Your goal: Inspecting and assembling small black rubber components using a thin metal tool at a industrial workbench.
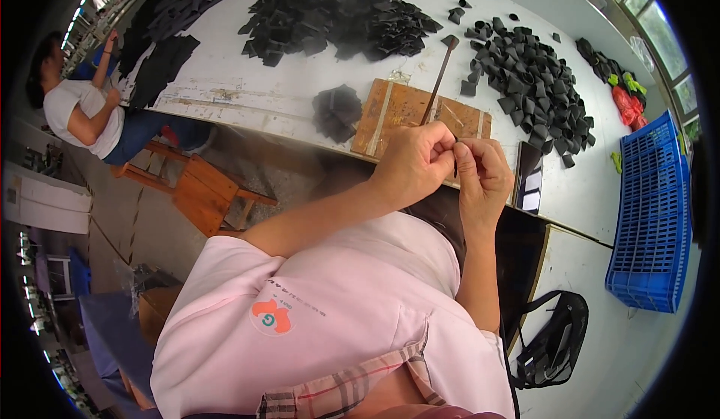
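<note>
L fingers & R fingers pinching sm. dk. piece betw. them; wooden board just beyond fingers.

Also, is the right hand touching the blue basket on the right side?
Apart. The head view shows white tabletop between the right hand and the blue basket.

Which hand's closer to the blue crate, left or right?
Right. The blue crate is off to the right of both hands; the right hand is on the crate's side, while the left hand is farther away, beyond the right.
</note>
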Motion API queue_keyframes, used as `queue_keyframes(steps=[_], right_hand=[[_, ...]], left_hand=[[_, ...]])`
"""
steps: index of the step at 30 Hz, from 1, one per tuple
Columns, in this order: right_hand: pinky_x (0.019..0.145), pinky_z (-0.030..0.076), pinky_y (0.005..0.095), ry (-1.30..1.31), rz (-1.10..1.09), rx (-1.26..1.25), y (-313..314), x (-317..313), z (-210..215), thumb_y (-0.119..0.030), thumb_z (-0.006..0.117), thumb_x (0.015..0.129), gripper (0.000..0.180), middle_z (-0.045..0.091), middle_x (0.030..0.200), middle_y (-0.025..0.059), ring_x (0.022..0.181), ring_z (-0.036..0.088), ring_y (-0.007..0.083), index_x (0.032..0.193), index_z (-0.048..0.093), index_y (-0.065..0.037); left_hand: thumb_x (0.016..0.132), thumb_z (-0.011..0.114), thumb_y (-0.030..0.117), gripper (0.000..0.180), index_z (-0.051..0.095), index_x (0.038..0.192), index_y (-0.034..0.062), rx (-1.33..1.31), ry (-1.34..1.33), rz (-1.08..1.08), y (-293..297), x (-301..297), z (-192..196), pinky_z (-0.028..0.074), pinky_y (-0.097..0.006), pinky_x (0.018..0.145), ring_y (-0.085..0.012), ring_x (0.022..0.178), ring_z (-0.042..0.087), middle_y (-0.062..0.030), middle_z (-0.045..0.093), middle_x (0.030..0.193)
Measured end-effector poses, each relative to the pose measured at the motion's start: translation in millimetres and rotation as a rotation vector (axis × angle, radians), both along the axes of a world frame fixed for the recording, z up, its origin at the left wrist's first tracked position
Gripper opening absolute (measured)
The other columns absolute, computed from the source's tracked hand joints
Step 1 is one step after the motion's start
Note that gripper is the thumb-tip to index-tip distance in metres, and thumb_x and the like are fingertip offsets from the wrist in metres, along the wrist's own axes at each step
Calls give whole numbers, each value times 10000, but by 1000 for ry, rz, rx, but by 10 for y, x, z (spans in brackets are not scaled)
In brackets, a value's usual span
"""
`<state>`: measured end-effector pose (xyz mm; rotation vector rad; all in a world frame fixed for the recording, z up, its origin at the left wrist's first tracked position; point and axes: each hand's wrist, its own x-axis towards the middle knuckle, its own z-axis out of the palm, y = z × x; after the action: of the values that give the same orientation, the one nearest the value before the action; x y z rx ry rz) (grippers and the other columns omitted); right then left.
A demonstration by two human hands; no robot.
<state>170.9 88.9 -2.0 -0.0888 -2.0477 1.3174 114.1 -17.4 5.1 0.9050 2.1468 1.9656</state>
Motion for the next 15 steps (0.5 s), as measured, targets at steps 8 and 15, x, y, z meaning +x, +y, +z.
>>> queue_keyframes(steps=[8,15], right_hand=[[526,411,338,26,-198,434,-37,-71,-151,-8,589,730,67,498,722,108,605,507,257,792,566,-17],[426,303,184,-225,237,-756,175,-154,-99,-36,561,793,60,526,679,8,544,411,55,779,570,22]], left_hand=[[721,587,-23,64,537,753,2,97,113,246,63,-50,-158,357,-170,406,-35,467,473,-23,564,627],[727,544,-38,136,518,845,25,536,-1039,-436,-82,-244,33,251,-157,357,-12,409,334,14,473,644]])
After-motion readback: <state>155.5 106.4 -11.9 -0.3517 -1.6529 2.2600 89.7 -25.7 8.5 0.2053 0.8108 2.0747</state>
